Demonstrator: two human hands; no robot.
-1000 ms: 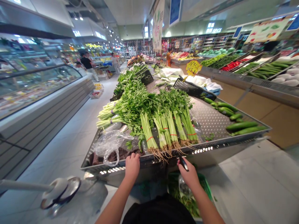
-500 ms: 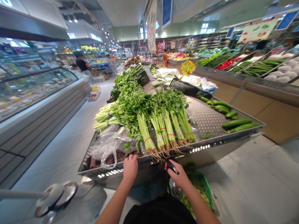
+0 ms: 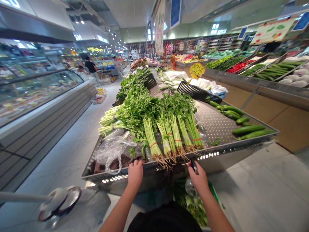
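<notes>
My left hand [image 3: 135, 175] rests with curled fingers on the front rim of a perforated steel display tray [image 3: 212, 125]. My right hand [image 3: 199, 178] grips a slim black phone [image 3: 194, 167] just beyond that rim. Bundled celery [image 3: 154, 135] with roots and red bands lies between my hands and the leafy heaps, its roots close to the rim. A crumpled clear plastic bag [image 3: 113, 154] lies left of it. Below my right hand, a green basket [image 3: 212, 190] holds leafy greens and a clear bag.
Cucumbers [image 3: 248, 130] lie on the tray's right side, and black plastic crates [image 3: 198, 92] stand behind the celery. A glass deli counter [image 3: 41, 90] runs along the left aisle. A round metal fitting on a pole [image 3: 60, 203] sits at lower left. Several people stand further off.
My right hand has swung to the right with the phone, back past where it was a second ago. My left hand stays on the rim.
</notes>
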